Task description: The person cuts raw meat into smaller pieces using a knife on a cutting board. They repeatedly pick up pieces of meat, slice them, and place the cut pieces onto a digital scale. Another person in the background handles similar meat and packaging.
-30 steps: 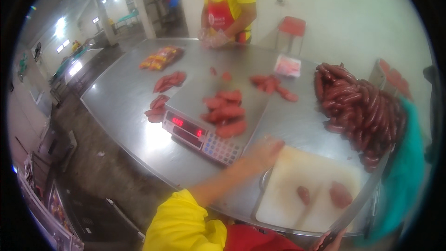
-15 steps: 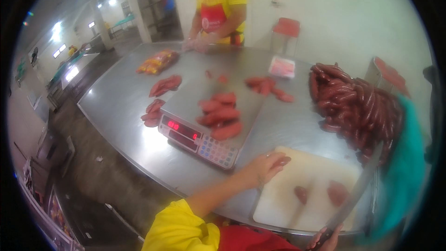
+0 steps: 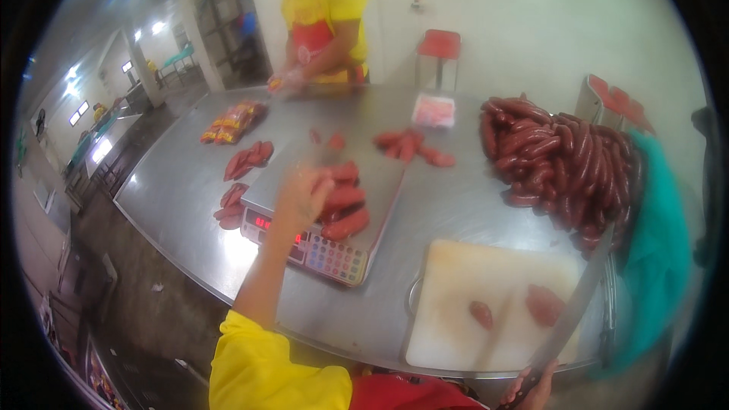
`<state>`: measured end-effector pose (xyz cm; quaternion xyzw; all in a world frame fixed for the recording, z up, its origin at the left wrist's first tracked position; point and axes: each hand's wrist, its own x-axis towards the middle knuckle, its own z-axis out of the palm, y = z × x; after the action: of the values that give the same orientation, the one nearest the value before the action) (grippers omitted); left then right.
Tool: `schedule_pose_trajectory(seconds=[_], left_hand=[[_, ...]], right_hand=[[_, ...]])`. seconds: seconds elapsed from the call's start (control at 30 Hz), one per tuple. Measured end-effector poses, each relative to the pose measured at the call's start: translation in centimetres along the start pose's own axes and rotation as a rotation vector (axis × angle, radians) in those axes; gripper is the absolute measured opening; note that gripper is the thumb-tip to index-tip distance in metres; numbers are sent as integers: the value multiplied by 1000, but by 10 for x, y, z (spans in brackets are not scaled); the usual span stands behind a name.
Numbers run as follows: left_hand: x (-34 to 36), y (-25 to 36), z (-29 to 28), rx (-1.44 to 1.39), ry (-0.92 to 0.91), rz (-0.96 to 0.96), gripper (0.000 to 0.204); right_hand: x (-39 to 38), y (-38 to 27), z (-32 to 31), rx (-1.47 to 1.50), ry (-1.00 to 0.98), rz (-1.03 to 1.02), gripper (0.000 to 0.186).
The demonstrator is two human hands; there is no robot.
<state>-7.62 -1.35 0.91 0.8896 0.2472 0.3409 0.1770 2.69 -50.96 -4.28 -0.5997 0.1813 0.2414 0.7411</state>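
Observation:
My left hand (image 3: 305, 188) reaches over the digital scale (image 3: 336, 260), fingers curled in against the cut red sausages (image 3: 345, 209) on its plate. What the fingertips hold, if anything, is blurred and hidden. At the lower edge my right hand (image 3: 538, 389) grips a long knife (image 3: 581, 296) by its dark handle, the blade slanting up and away. The blade passes over the right side of a white cutting board (image 3: 448, 319). Two sausage pieces lie there: a small one (image 3: 481, 314) and a larger one (image 3: 544, 307) beside the blade.
A big heap of dark red sausages (image 3: 562, 159) lies at the right, next to a teal cloth (image 3: 657, 220). Several sausage portions (image 3: 249, 159), orange-yellow packs (image 3: 234, 121) and a white tray pack (image 3: 433, 111) rest on the steel table (image 3: 182, 205). A person in yellow (image 3: 326, 15) stands across.
My left hand has moved from the cutting board, up and left, to the sausages on the scale. The small dark piece at its fingertips no longer shows. My right hand still holds the knife.

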Motion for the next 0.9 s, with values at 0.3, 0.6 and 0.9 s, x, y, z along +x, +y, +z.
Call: schedule_pose_trajectory(seconds=[0.3, 0.6, 0.9], left_hand=[[-81, 21, 31, 111, -160, -47, 29], [-150, 74, 91, -399, -276, -206, 25], [-159, 100, 112, -422, -365, -132, 24]], right_hand=[[-2, -6, 8, -35, -35, -40, 62], [-7, -5, 13, -69, -44, -13, 61], [-10, -3, -1, -26, -41, -20, 63]])
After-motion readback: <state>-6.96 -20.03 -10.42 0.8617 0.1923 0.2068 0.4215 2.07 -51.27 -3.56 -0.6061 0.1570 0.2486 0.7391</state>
